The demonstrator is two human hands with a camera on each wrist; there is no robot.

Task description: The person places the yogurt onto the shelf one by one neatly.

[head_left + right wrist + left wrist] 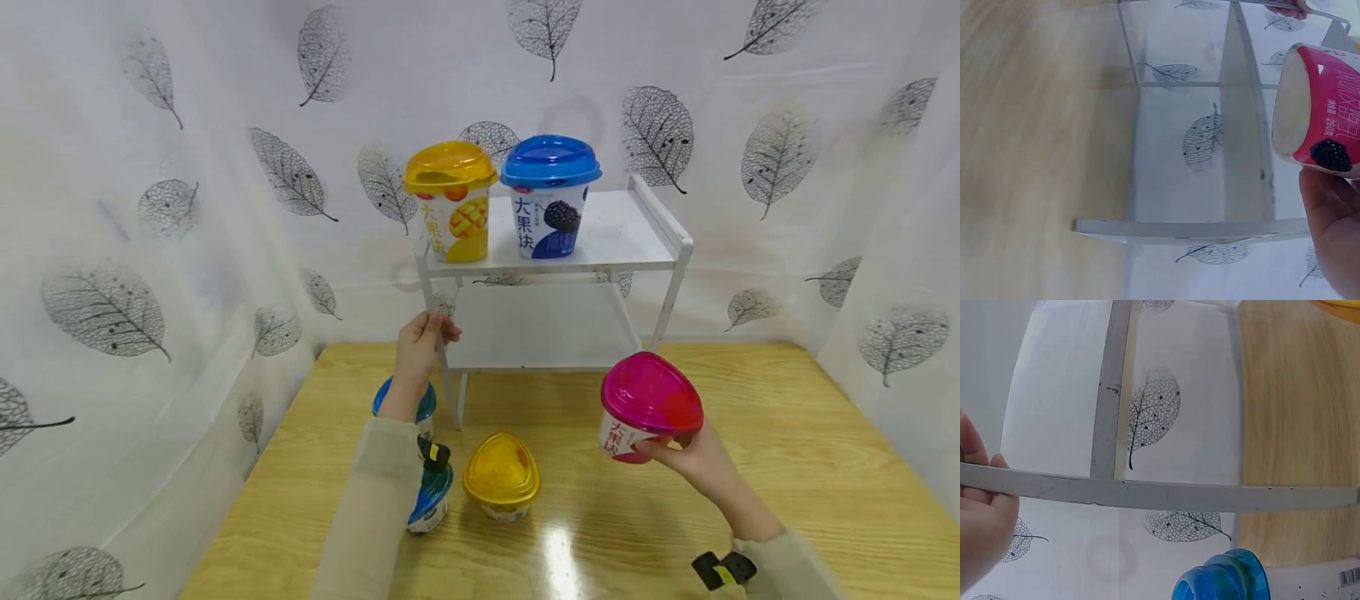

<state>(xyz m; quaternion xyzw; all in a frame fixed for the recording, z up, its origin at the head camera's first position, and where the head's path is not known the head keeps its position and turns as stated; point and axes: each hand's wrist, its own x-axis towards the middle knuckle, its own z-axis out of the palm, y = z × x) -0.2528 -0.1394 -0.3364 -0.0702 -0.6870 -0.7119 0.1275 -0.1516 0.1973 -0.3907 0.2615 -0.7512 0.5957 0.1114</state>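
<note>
My right hand grips a yogurt cup with a pink lid, holding it above the table to the right, in front of the shelf. In the right wrist view the pale base and pink label of this cup face the camera. My left hand holds the left front post of a white two-tier shelf, with the fingers wrapped about the post in the left wrist view. On the top tier stand a yellow-lidded cup and a blue-lidded cup, side by side at the left.
A yellow-lidded cup stands on the wooden table before the shelf. Two blue-lidded cups, one nearer and one farther, are partly hidden by my left arm. A leaf-print curtain encloses the back and sides.
</note>
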